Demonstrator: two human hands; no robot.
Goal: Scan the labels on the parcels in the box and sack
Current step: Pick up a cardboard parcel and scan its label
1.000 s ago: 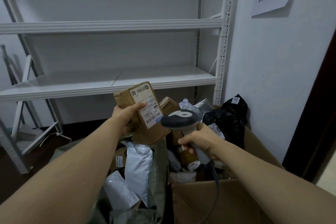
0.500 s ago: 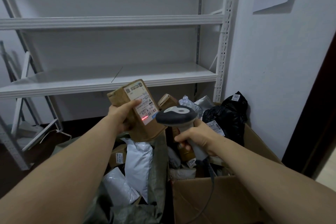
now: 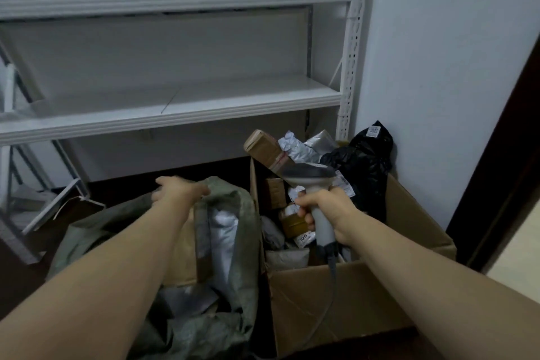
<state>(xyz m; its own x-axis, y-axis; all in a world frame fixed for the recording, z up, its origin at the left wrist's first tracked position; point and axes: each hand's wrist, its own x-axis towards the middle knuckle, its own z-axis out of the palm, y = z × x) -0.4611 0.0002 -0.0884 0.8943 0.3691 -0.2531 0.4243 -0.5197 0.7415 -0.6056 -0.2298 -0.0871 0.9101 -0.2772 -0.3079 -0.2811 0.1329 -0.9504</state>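
Observation:
My right hand is shut on the grey handle of a barcode scanner, held over the open cardboard box at the right. The box holds several parcels: a brown carton, a crumpled silver bag, a black bag and small labelled packets. My left hand rests palm down on the far rim of the green sack at the left, blurred. Inside the sack lie a brown parcel under my forearm and a white poly bag.
A white metal shelving unit stands behind the sack and box, its upright against a white wall at the right. A folded white frame leans at the far left on the dark floor. A dark door edge is at the right.
My left hand has dropped from in front of the scanner to the sack's far rim, and the brown labelled parcel is no longer held up. The scanner has stayed over the box.

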